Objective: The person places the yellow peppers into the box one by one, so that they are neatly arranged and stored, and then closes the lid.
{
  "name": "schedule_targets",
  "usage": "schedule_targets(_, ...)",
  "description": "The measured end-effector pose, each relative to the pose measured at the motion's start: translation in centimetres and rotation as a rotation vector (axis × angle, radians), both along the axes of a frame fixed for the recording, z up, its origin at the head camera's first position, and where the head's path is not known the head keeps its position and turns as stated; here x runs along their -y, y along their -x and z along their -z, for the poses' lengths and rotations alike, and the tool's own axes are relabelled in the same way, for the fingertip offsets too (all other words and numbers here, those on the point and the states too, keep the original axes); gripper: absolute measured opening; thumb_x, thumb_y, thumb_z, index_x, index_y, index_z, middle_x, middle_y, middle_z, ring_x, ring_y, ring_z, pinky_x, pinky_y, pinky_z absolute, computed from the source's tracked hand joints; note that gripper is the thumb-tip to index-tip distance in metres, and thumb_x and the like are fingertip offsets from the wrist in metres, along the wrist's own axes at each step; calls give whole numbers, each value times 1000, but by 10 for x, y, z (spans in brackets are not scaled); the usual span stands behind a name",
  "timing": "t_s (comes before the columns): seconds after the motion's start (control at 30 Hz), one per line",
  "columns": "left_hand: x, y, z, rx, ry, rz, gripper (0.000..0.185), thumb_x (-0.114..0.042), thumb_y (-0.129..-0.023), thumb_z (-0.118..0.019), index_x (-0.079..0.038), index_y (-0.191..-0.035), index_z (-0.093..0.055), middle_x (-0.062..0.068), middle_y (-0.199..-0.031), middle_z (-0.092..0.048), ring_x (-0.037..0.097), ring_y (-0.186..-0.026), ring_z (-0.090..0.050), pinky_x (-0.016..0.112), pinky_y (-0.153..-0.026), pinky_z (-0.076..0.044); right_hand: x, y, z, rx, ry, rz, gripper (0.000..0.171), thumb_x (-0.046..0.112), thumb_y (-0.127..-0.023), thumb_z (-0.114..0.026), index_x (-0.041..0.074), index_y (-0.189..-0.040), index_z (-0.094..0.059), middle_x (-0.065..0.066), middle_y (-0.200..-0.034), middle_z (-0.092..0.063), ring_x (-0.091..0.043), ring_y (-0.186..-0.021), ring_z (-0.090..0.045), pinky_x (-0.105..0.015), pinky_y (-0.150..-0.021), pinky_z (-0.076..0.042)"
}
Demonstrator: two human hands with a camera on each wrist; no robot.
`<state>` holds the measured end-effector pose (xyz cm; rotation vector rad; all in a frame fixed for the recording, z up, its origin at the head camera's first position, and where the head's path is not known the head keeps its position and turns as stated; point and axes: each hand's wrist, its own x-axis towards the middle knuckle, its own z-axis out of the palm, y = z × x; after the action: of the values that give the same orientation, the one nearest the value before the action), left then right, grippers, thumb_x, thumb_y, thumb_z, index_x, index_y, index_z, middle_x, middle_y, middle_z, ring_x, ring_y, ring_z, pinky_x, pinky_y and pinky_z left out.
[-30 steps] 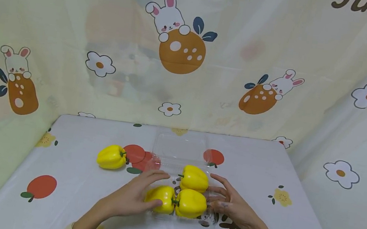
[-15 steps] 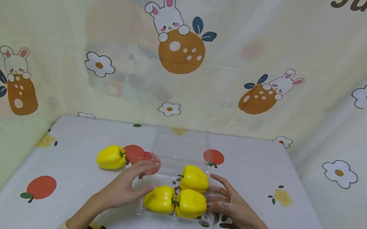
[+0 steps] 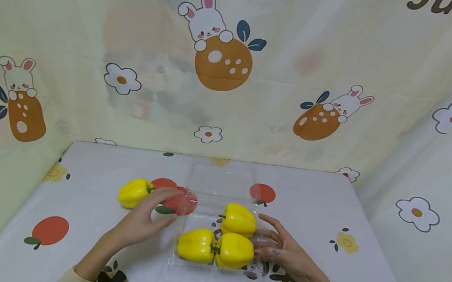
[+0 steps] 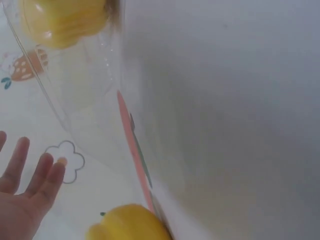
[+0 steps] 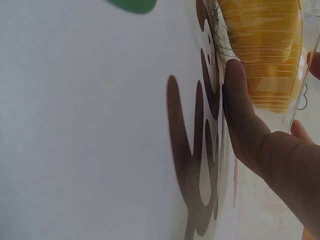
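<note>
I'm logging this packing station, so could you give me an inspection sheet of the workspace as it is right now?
Surface: table under a white cloth printed with fruit and flowers.
Job's things: clear plastic tray, lid open, holding three yellow peppers; loose pepper lies left of it.
Clutter: nothing seen.
Hands: left hand open, reaching toward the loose pepper; right hand open, fingers against the tray's right side.
Cables: nothing seen.
Surroundings: bunny-print curtain behind and beside.

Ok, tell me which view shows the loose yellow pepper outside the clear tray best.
The head view: the loose pepper lies whole on the tablecloth, the left hand beside it. The left wrist view catches only its top at the frame's bottom edge. The right wrist view does not show it.
</note>
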<state>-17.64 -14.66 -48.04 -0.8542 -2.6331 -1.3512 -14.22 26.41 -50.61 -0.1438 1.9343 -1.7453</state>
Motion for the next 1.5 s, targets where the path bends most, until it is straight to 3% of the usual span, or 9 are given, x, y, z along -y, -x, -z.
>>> schedule_targets(0.2,4,5,1,-47,-9,-16,55,-10,-96,-77,-21,-147,-60,1,-147,-63,32,-132,-61,59,-108,-55,-1,0,0,-2,5,-8,93,11,-97,-73,22,-169,-16,-35,-162,-36,-32,-130,-65,-46,-105,-60)
schedule_targets(0.33,8,11,1,-97,-4,-35,52,-9,-95,-78,-20,-144,-61,1,-143,-66,29,-129,-63,51,-104,-59,-1,0,0,-7,-1,-9,93,11,-97,-73,22,-169,-16,-35,-161,-37,-32,-130,-65,-45,-104,-60)
schedule_targets(0.5,15,16,0,-92,-9,-77,48,-9,-96,-77,-23,-140,-64,-2,-141,-66,24,-129,-61,41,-104,-59,-1,0,-1,-9,-2,-13,93,10,-97,-72,21,-169,-15,-35,-162,-37,-32,-131,-64,-45,-105,-60)
schedule_targets(0.8,31,23,-5,-101,1,-171,44,-10,-96,-76,-16,-139,-65,9,-141,-66,32,-132,-58,60,-107,-55,0,-1,-1,-11,-12,-8,95,9,-95,-74,22,-169,-16,-35,-161,-37,-32,-130,-64,-46,-105,-60)
schedule_targets(1.0,38,27,-4,-111,25,-221,47,-6,-95,-75,-14,-140,-65,10,-143,-66,34,-134,-56,63,-111,-51,0,0,-1,-7,-16,-6,96,9,-94,-74,23,-169,-16,-34,-161,-38,-33,-131,-64,-46,-105,-60)
schedule_targets(1.5,54,35,5,-72,43,-274,45,-8,-96,-74,-13,-140,-65,14,-145,-63,40,-138,-50,71,-116,-40,-1,0,0,-23,-8,-20,94,12,-96,-74,22,-169,-16,-34,-161,-38,-33,-131,-64,-45,-105,-60)
